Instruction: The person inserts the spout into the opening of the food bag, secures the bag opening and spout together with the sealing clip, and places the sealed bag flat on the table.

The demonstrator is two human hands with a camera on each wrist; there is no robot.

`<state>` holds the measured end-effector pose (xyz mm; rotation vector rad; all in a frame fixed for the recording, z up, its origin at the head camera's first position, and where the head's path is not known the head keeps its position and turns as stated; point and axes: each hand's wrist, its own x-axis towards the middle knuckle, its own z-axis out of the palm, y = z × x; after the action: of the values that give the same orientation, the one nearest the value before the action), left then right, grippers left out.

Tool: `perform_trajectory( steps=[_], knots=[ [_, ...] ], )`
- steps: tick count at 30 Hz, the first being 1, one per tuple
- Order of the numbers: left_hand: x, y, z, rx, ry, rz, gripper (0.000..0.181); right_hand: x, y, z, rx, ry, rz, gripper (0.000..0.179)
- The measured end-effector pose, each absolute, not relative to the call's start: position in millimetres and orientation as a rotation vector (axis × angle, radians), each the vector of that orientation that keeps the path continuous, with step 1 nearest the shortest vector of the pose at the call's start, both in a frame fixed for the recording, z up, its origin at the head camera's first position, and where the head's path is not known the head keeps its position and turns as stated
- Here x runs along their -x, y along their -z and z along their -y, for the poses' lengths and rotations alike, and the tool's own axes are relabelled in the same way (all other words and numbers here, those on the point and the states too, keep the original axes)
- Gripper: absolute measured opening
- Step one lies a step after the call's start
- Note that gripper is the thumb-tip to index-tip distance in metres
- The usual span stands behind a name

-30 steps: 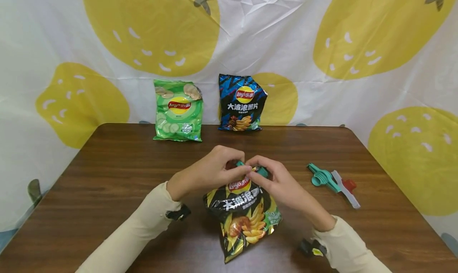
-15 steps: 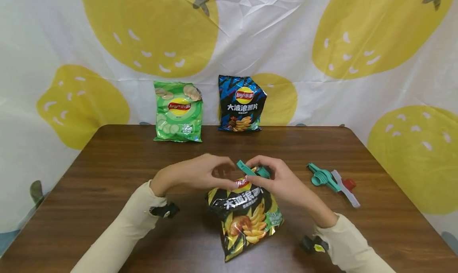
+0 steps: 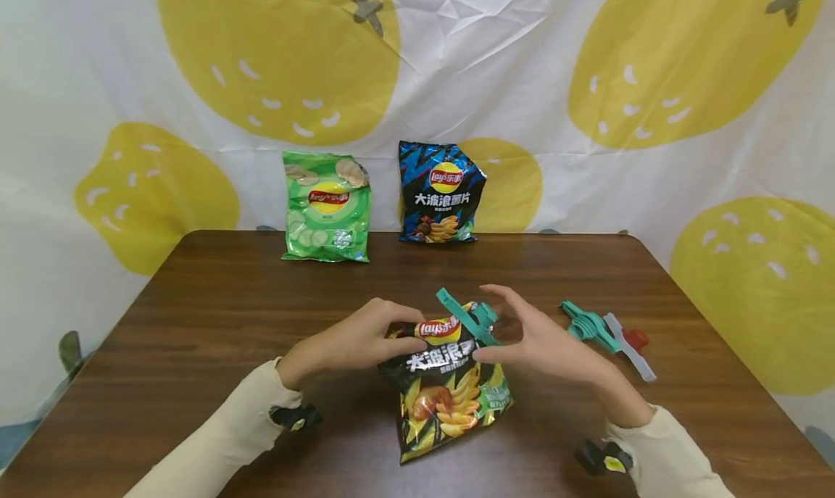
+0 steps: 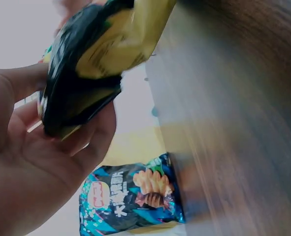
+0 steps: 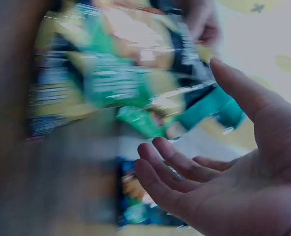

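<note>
A black and yellow Lay's chip bag stands tilted near the front of the table. My left hand grips its upper left side, the thumb across the front; in the left wrist view the fingers of that hand wrap behind the folded edge. At the bag's upper right corner sits a teal bag clip, its long arm slanting up to the left. My right hand is spread beside the clip, holding nothing. The right wrist view shows its fingers apart, below the teal clip, with motion blur over the bag.
At the back of the table a green chip bag and a blue and black one stand upright against the fruit-print cloth. To the right lie another teal clip, a whitish strip and a red piece.
Both hands were together at the clip on the bag's top. My left hand has moved left and down onto the bag's side; my right has let go of the clip and drawn back right.
</note>
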<state>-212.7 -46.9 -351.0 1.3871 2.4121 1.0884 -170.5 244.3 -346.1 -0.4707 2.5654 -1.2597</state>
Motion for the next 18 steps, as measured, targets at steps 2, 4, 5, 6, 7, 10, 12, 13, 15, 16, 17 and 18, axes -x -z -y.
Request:
perform_trajectory(
  steps=[2,4,5,6,7,10,12,13,15,16,17,18],
  knots=[
    [212,350,47,-1.382,-1.136,-2.453,0.015,170,358,-249,0.408,1.289,-2.526,0.090],
    [213,350,47,-1.387,-1.176,-2.490,0.013,169,370,-250,0.409,1.319,-2.474,0.081],
    [214,351,47,-1.394,-1.194,-2.507,0.013,169,375,-250,0.422,1.333,-2.455,0.076],
    [215,351,46,-1.400,-1.207,-2.525,0.013,169,380,-248,0.449,1.341,-2.450,0.069],
    [216,351,45,-1.405,-1.219,-2.540,0.013,169,384,-246,0.475,1.355,-2.453,0.061],
    [220,351,43,-1.416,-1.245,-2.591,0.014,170,392,-239,0.534,1.433,-2.472,0.043],
    [223,351,41,-1.422,-1.254,-2.623,0.015,170,395,-236,0.529,1.488,-2.513,0.038],
    [225,352,40,-1.424,-1.256,-2.639,0.015,171,396,-235,0.524,1.513,-2.531,0.035],
    [229,352,37,-1.438,-1.257,-2.673,0.016,172,398,-234,0.511,1.561,-2.562,0.033],
    [230,353,36,-1.443,-1.259,-2.690,0.017,173,398,-233,0.510,1.578,-2.575,0.032],
    [232,353,34,-1.446,-1.265,-2.704,0.017,174,398,-233,0.501,1.586,-2.599,0.031],
    [234,353,33,-1.445,-1.270,-2.719,0.017,175,398,-234,0.496,1.592,-2.620,0.031]
  ],
)
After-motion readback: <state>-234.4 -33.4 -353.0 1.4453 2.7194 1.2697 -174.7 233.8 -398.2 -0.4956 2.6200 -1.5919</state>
